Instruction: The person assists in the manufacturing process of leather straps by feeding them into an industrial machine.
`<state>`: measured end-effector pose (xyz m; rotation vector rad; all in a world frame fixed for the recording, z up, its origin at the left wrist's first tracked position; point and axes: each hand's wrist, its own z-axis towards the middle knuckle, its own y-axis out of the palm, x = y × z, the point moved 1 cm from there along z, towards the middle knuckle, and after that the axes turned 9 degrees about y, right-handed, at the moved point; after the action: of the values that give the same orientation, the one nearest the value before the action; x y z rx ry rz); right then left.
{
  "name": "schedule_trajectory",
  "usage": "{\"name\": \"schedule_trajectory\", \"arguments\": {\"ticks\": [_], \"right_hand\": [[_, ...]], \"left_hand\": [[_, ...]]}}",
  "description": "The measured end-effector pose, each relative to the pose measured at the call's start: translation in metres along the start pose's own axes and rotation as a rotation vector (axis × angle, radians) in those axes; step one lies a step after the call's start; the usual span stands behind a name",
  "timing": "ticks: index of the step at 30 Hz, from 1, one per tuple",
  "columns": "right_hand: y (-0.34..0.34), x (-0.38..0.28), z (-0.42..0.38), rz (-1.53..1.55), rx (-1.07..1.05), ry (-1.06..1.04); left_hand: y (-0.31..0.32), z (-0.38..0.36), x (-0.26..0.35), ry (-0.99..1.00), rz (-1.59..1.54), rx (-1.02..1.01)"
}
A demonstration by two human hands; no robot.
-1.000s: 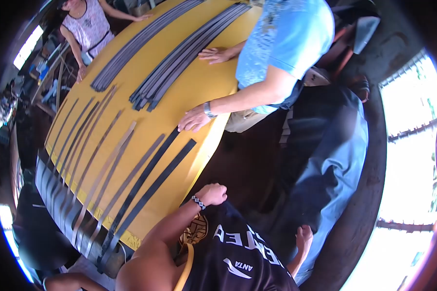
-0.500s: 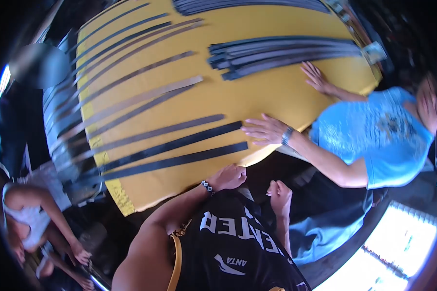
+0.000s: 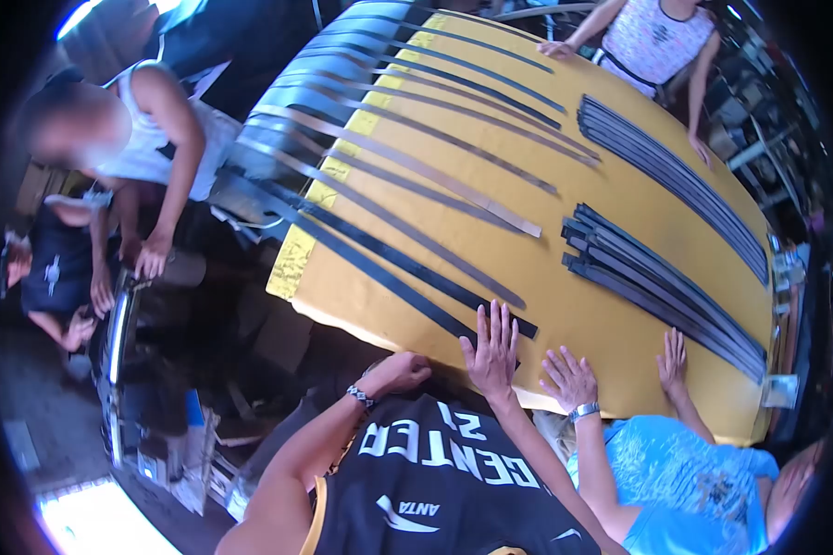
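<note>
My left hand [image 3: 398, 372], with a patterned bracelet at the wrist, is closed near the front edge of the yellow-covered table [image 3: 379, 319]; what its curled fingers hold, if anything, is hidden. Fingers spread, my right hand [image 3: 493, 356] lies over the ends of two dark strips [image 3: 416, 265] at that edge. More brown and grey strips [image 3: 398, 157] run side by side across the yellow cover. A thick bundle of grey strips [image 3: 657, 282] is farther right, with a second bundle [image 3: 671, 180] beyond it.
At the lower right a person in blue [image 3: 694, 481] rests both hands on the table. Another person [image 3: 657, 46] touches its far edge. Two people [image 3: 157, 120] are at the left, near a shiny metal bar [image 3: 116, 361]. The strips continue over a blue-grey surface [image 3: 315, 83].
The view has turned, and the table now slants down to the right. My right hand has gone from a closed fist near my body to open over the strip ends.
</note>
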<state>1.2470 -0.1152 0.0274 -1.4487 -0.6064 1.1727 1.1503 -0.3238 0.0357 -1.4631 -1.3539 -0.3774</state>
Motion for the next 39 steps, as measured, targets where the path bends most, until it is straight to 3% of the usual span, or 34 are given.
{"name": "schedule_trajectory", "arguments": {"ticks": [3, 5, 6, 16, 23, 26, 29, 39], "right_hand": [[-0.006, -0.002, -0.001, 0.052, 0.037, 0.002], [-0.007, 0.000, -0.001, 0.129, 0.045, 0.019], [-0.008, 0.001, -0.001, 0.141, 0.054, 0.022], [-0.021, 0.015, -0.001, 0.380, 0.236, 0.052], [-0.028, 0.012, -0.001, 0.398, 0.235, 0.021], [-0.036, 0.003, -0.002, 0.422, 0.212, 0.012], [-0.048, -0.025, -0.002, 0.419, 0.184, -0.013], [-0.005, -0.203, 0.037, 0.451, -0.086, -0.242]], "left_hand": [[0.015, -0.043, -0.011, -0.237, 0.001, 0.194], [0.029, -0.069, -0.018, -0.294, -0.027, 0.301], [0.032, -0.080, -0.016, -0.353, -0.047, 0.279], [0.073, -0.139, -0.001, -0.467, -0.038, 0.360], [0.078, -0.148, -0.008, -0.472, -0.030, 0.421], [0.075, -0.143, -0.043, -0.445, 0.018, 0.318], [0.058, -0.139, -0.059, -0.429, -0.035, 0.243], [0.015, -0.182, -0.176, -0.441, -0.105, 0.420]]}}
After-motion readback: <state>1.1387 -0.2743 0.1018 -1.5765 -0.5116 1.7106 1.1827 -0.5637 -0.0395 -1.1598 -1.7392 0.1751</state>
